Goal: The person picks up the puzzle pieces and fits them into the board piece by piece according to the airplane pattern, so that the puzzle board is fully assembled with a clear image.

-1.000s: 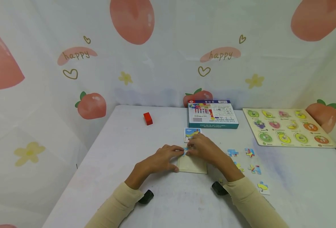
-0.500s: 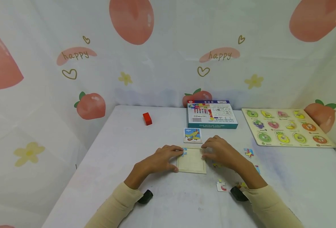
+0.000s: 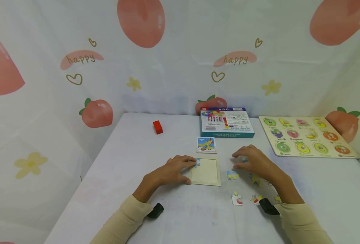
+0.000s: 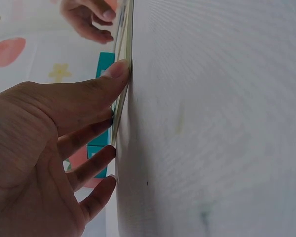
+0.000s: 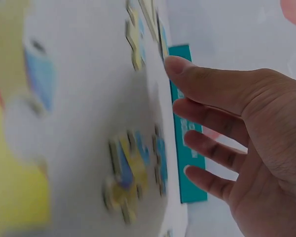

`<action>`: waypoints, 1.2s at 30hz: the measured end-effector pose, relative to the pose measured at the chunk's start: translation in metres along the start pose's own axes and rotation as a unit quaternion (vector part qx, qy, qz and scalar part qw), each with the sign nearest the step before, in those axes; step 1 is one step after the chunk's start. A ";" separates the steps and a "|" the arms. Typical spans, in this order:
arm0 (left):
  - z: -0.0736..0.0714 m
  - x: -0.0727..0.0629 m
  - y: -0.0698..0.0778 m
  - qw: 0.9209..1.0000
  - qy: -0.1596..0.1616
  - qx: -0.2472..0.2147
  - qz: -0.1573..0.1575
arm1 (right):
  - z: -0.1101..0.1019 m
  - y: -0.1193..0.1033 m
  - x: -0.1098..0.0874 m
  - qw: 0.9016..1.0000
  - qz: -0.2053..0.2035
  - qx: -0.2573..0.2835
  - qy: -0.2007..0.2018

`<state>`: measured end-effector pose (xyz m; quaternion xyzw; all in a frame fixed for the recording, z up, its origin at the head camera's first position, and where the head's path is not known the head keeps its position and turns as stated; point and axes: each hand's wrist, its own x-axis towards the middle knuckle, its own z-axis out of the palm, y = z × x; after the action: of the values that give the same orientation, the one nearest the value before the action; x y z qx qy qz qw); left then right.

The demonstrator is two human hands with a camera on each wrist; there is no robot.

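Note:
On the table, a square wooden puzzle tray (image 3: 205, 173) has one blue puzzle piece (image 3: 197, 163) in its upper left corner. My left hand (image 3: 174, 169) rests along the tray's left side, index fingertip at that piece and thumb at the near left corner. The left wrist view shows this thumb (image 4: 119, 70) against the tray's edge. Just right of the tray, my right hand (image 3: 254, 162) hovers over loose pieces, thumb and fingers apart with nothing between them. A blue-and-yellow puzzle piece (image 3: 232, 175) lies below its fingertips; another piece (image 3: 245, 158) is partly hidden behind them.
Several more pieces, among them a red-and-white one (image 3: 237, 199), lie around the right forearm, some covered by it. Beyond the tray is an airplane picture card (image 3: 206, 145). Farther back are a boxed set (image 3: 227, 123), a fruit board (image 3: 309, 137) and a red block (image 3: 157, 127).
My right hand has left the blue piece at the tray's upper left corner and moved right, over the loose pieces. My left hand has stayed at the tray.

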<state>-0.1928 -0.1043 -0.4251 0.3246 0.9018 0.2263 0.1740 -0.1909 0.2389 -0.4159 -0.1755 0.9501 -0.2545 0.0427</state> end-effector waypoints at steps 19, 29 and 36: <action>0.000 0.002 0.003 1.000 -0.007 0.011 -0.005 | -0.024 0.042 -0.018 0.999 0.043 -0.001 -0.014; 0.000 0.000 0.001 1.000 -0.002 0.002 0.000 | -0.023 0.045 -0.015 0.998 0.062 -0.004 -0.023; 0.001 -0.001 0.001 1.000 0.001 0.001 -0.001 | -0.021 0.043 -0.015 0.998 0.066 -0.012 -0.016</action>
<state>-0.1905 -0.1041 -0.4256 0.3238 0.9024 0.2259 0.1727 -0.1937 0.2889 -0.4190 -0.1167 0.9618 -0.2368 0.0730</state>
